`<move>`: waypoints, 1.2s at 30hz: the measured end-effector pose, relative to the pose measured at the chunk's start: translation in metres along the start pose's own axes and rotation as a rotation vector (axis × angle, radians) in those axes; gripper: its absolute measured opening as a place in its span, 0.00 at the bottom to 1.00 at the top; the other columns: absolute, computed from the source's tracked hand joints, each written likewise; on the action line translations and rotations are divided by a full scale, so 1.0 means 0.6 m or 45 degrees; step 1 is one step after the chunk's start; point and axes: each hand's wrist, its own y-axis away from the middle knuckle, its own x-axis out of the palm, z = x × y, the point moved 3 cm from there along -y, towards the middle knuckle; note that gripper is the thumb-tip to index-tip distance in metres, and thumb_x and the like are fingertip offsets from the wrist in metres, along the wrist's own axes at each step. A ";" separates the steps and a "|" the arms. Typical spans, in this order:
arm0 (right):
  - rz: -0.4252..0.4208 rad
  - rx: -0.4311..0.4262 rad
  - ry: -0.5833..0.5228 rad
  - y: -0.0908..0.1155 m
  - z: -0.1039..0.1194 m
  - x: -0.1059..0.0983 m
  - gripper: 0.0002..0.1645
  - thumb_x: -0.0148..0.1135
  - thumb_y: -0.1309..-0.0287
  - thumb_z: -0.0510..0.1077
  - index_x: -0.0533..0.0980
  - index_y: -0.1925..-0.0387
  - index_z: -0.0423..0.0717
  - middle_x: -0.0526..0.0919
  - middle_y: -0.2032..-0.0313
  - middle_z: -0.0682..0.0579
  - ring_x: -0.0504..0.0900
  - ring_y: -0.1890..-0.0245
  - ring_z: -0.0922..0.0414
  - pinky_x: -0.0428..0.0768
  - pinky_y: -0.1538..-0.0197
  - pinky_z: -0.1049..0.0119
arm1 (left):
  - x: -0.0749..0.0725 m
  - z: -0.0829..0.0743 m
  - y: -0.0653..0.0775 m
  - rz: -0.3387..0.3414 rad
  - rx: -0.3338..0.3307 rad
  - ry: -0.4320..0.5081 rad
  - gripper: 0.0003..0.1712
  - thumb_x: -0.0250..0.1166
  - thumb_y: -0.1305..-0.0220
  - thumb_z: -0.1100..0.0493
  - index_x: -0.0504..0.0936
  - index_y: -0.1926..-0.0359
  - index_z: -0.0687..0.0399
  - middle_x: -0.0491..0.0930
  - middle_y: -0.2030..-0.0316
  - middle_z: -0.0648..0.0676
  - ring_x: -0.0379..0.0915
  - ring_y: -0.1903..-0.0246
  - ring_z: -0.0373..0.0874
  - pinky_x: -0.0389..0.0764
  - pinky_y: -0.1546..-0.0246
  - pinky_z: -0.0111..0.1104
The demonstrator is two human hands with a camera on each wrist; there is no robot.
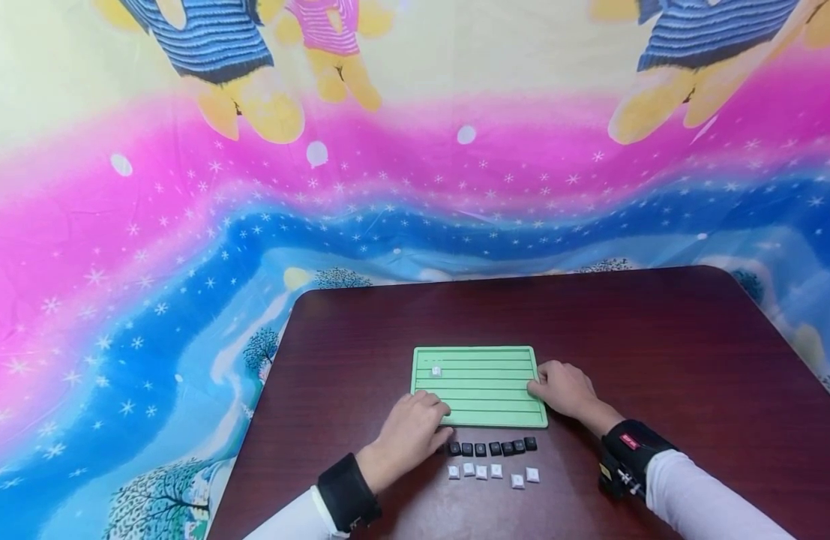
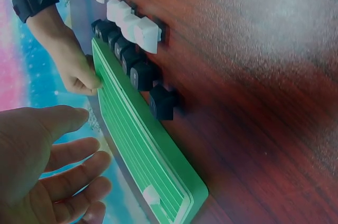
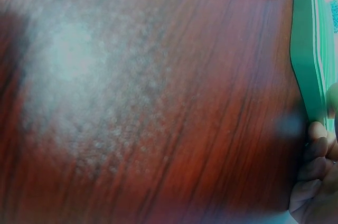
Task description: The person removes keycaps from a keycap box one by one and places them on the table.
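Note:
A light-green board (image 1: 489, 384) with parallel grooves lies flat on the table, one white keycap (image 1: 436, 371) standing near its upper left corner. My right hand (image 1: 568, 388) grips the board's right edge, thumb on top and fingers curled against the side, as the right wrist view shows. Over the lower left corner hovers my left hand (image 1: 411, 426); in the left wrist view its fingers (image 2: 79, 179) are loosely bent and hold nothing. Just below the board runs a row of black keycaps (image 1: 480, 450). Several white keycaps (image 1: 481, 472) form a looser row nearer me.
The dark reddish-brown table (image 1: 361, 337) has rounded far corners and a glossy surface. Behind it hangs a printed cloth backdrop (image 1: 421, 165) with cartoon bears and snowflakes. Black bands with small devices sit on both wrists, such as the right wristband (image 1: 624, 450).

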 end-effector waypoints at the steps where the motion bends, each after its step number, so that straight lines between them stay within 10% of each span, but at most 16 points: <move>1: 0.000 0.003 0.001 0.000 0.000 0.000 0.26 0.62 0.45 0.47 0.56 0.88 0.55 0.52 0.86 0.61 0.50 0.84 0.62 0.48 0.77 0.68 | 0.001 0.002 -0.001 -0.007 -0.001 0.000 0.13 0.72 0.40 0.45 0.87 0.60 0.46 0.85 0.64 0.44 0.78 0.63 0.38 0.78 0.63 0.29; 36: 0.013 0.015 -0.023 0.000 0.001 -0.003 0.24 0.61 0.47 0.47 0.57 0.88 0.54 0.54 0.87 0.61 0.52 0.84 0.61 0.49 0.78 0.69 | 0.007 0.055 -0.034 -0.033 -0.144 0.032 0.12 0.73 0.41 0.51 0.88 0.58 0.50 0.87 0.63 0.47 0.81 0.62 0.43 0.79 0.64 0.33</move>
